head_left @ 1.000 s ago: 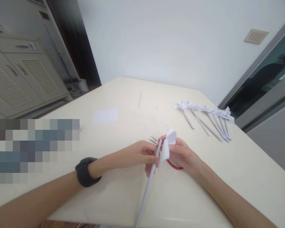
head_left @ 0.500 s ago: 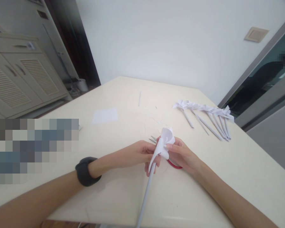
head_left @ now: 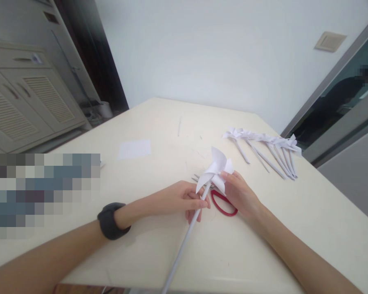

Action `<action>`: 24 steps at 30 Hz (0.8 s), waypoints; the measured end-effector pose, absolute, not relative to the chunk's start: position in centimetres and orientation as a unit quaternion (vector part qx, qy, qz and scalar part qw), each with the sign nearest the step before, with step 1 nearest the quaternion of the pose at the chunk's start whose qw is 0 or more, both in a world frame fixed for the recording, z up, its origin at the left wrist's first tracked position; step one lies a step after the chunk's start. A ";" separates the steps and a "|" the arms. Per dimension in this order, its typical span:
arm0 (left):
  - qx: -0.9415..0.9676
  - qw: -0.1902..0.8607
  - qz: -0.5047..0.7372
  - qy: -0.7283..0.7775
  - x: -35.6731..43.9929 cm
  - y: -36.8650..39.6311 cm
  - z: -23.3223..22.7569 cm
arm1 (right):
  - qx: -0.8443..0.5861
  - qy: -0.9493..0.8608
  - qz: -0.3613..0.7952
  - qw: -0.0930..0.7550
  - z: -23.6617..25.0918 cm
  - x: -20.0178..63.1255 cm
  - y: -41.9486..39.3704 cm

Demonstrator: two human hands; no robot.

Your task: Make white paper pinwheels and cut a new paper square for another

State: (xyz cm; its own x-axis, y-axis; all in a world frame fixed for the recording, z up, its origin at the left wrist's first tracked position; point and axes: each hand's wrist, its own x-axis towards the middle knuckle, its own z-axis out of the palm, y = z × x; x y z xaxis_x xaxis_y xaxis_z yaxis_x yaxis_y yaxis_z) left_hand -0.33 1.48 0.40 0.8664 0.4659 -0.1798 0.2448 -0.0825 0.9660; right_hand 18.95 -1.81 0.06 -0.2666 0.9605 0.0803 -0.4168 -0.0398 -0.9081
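Observation:
My left hand (head_left: pixel 180 199) pinches the white rolled paper stick (head_left: pixel 184 244) of a paper pinwheel just below its head. The pinwheel head (head_left: pixel 215 172) is white, with its folded blades spread out, and stands above the cream table (head_left: pixel 159 126). The fingertips of my right hand (head_left: pixel 239 195) touch the head's right side. Red-handled scissors (head_left: pixel 223 201) lie on the table under my right hand, their blades poking out to the left behind the stick. A black band sits on my left wrist (head_left: pixel 110 220).
A row of several finished white paper pinwheels (head_left: pixel 268 149) lies at the table's far right. A small white paper sheet (head_left: pixel 134 149) and a thin paper strip (head_left: pixel 179 126) lie farther back. Cabinets stand at left; a glass partition at right.
The pinwheel head has opened from a curled fold into spread blades and risen slightly. My right hand has drawn back to its right side, uncovering the scissors' red handle.

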 end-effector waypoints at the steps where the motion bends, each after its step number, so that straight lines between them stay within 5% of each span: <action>1: 0.730 0.632 0.084 0.244 -0.3 1.5 0.4 | -0.299 -0.452 0.654 0.528 0.1 18.9 -1.8; 24: 0.724 0.635 0.081 0.259 -0.3 1.2 0.9 | -0.327 -0.440 0.645 0.532 -0.1 18.9 -1.8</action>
State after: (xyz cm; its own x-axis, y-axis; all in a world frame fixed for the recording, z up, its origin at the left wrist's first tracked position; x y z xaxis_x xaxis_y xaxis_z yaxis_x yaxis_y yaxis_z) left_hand -0.25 1.17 0.89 0.8525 0.4783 -0.2109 0.2714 -0.0602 0.9606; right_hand 18.86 -1.85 -0.10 -0.2191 0.9746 0.0463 -0.3995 -0.0463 -0.9156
